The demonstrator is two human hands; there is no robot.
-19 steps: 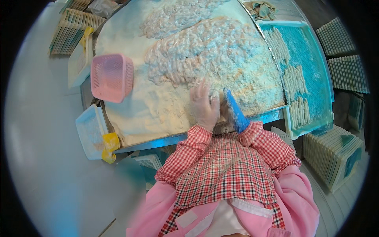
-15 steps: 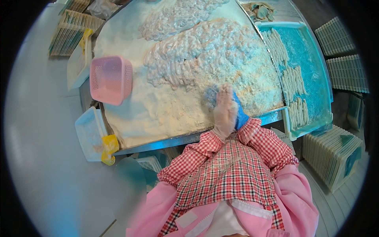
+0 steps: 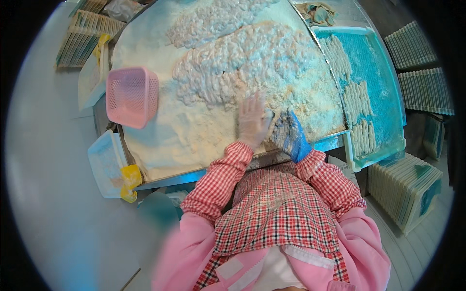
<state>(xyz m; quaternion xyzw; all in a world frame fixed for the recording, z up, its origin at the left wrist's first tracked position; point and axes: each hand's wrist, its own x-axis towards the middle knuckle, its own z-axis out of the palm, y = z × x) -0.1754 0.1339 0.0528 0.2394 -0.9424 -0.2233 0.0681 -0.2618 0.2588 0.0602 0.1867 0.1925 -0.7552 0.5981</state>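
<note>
Left hand flat, right hand bent, at the near edge of a floured worktable

The left hand, in a thin, cloudy clear glove, is open with its fingers stretched out close together. The right hand, in a blue glove caked with white flour, sits just beside it with fingers bent; whether it grips anything cannot be told. Both are near the front edge of the worktable, just below a heap of raw-looking meat strips, slick, pale and knobbly, packed side by side. A second heap lies farther back. Fine, smooth flour spreads to the left; to the right it turns into coarse, crumbly clumps.

At the right, a turquoise mesh-bottomed tray with a raised rim contains three rows of matt, coated strips along its left side. On the flour stands a pink perforated plastic basket. Left of the worktable, a pale tub has a tan patch in it and crinkled yellow material at its edge.
</note>
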